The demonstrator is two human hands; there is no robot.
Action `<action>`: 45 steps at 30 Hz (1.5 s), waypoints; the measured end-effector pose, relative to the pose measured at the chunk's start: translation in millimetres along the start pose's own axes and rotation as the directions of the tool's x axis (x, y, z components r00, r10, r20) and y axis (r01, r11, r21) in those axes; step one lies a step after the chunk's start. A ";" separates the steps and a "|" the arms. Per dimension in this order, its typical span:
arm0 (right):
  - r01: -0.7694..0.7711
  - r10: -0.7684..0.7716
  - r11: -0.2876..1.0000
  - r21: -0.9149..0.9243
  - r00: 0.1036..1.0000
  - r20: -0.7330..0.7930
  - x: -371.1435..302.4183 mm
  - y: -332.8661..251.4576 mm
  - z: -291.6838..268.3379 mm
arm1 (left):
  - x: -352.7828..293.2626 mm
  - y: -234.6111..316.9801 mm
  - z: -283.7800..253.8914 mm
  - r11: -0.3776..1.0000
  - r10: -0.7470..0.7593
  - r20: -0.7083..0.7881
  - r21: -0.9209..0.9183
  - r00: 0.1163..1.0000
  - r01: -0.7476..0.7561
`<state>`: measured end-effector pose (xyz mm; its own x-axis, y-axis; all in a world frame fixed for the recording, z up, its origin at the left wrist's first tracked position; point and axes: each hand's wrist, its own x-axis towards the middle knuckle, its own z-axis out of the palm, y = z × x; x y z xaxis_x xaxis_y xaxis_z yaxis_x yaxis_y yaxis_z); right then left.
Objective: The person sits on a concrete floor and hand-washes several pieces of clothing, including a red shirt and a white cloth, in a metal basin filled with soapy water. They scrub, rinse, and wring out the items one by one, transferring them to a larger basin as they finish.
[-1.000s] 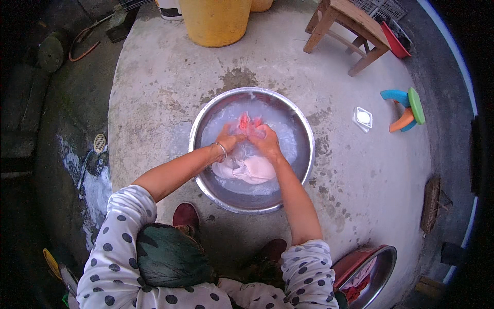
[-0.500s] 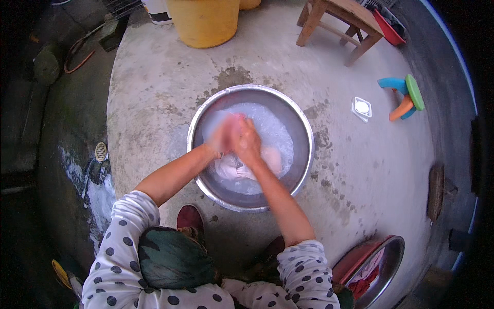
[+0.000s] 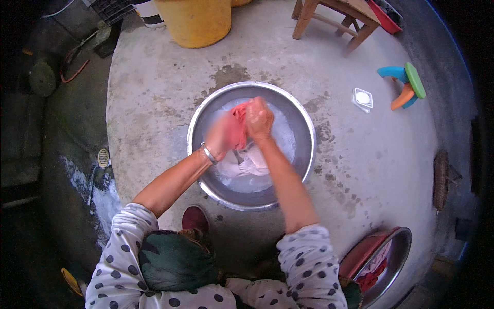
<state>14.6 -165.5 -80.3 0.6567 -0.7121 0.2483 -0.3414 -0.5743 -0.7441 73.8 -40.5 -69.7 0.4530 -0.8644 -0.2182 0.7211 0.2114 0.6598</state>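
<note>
A wide metal basin (image 3: 303,170) with cloudy, sudsy water stands on the concrete in front of me. Over the water, a red cloth (image 3: 238,116) is bunched between my two hands. My right hand (image 3: 260,119) makes a fist on the cloth's right side. On its left side my left hand (image 3: 220,138), smeared by motion and with a bracelet at the wrist, is closed round the cloth. Beneath them a pale pink cloth (image 3: 247,164) lies partly under water.
At lower right a tilted metal basin (image 3: 404,252) holds red and pink cloths. A yellow bucket (image 3: 198,23) and a wooden stool (image 3: 337,23) stand at the back. To the right are a small colourful stool (image 3: 414,82) and a white soap dish (image 3: 363,98). A drain (image 3: 103,157) lies left.
My hands have moved slightly apart, the right one up and to the right. More of the red cloth shows between them.
</note>
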 end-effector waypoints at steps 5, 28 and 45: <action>0.029 -0.092 0.902 -0.431 0.988 -0.125 -14.2 40.4 0.1 | -22.0 27.2 -14.7 0.870 0.055 -0.295 0.484 0.954 0.099; 0.279 -0.278 0.960 0.007 0.957 -0.088 -57.7 -113.1 -9.5 | 10.8 -19.6 -66.3 0.795 0.015 0.082 0.603 0.997 -0.062; -0.081 0.054 0.996 0.033 0.860 0.508 -27.7 72.1 26.6 | 1.6 -0.9 -22.6 0.932 -0.267 -0.379 0.132 0.886 0.337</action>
<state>-10.4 -176.4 -157.3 0.8878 -0.4381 -0.1412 -0.3715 -0.5009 -0.7817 85.7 -31.8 -86.9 0.4079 -0.6492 -0.6420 0.7558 -0.1544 0.6364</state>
